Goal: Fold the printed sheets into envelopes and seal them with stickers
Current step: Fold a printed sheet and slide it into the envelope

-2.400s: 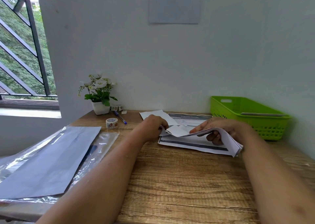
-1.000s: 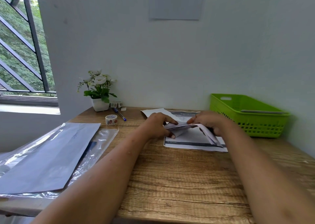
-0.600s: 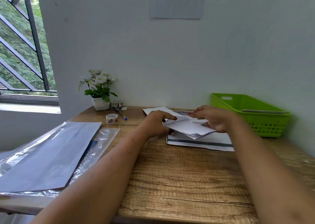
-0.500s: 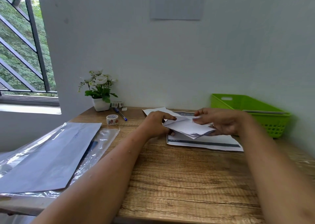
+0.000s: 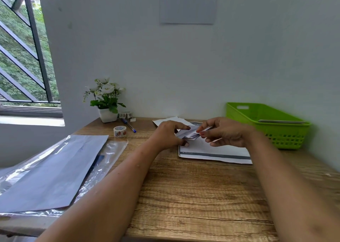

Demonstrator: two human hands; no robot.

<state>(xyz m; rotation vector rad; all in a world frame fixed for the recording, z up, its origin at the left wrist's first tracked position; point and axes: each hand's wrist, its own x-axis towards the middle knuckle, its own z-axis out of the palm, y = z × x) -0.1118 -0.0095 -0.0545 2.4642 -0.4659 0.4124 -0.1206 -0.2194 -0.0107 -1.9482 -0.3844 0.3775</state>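
While both hands hold it just above the stack of printed sheets (image 5: 215, 154) at the far middle of the table (image 5: 184, 195), the folded sheet (image 5: 189, 134) sits between them. The left hand (image 5: 169, 135) grips its left end, thumb beneath and index finger on top. The right hand (image 5: 226, 133) pinches the right edge between thumb and forefinger, its other fingers loosely curled. Judgement: the paper is light, thin and limp, and creases readily. It is best held at folded edges, with light pressure. The sticker roll (image 5: 120, 131) lies well apart, left.

A hand could pass over the near middle of the surface (image 5: 202, 195); a basket (image 5: 272, 133) stands right, plastic-wrapped paper (image 5: 55, 170) left, sticker roll (image 5: 120, 131) behind.
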